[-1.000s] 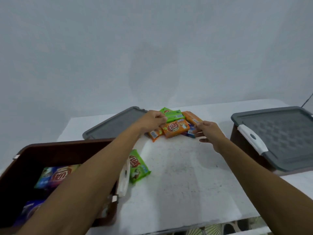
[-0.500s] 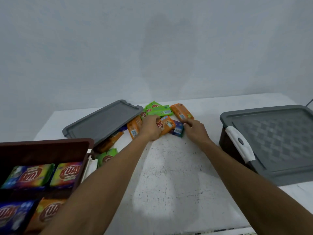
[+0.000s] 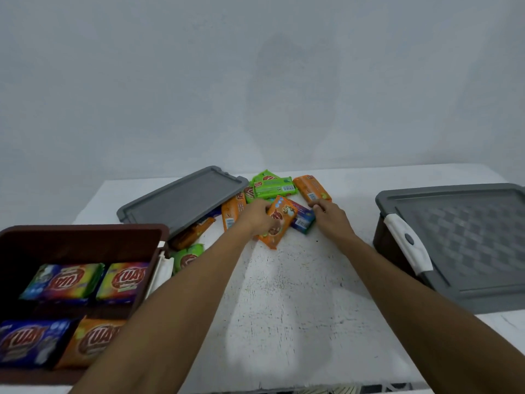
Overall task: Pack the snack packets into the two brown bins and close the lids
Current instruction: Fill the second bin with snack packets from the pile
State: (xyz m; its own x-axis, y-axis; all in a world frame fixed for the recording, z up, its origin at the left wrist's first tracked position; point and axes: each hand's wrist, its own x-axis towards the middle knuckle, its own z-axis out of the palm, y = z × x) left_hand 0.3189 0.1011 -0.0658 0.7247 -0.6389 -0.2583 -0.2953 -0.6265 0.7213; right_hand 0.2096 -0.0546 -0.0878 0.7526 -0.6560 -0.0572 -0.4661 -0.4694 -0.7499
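While packets lie piled on the table | left hand grips orange packet at their near edge | right hand curled at blue packet just beside, grasp cannot be told | left bin open, part-filled, lid flat behind it | right bin closed, well apart

Left: I see an open brown plastic bin, foil snack packets inside.
Centre back: loose grey plastic lid, snack packet pile rightward (some underneath).
Right: lidded brown plastic bin.
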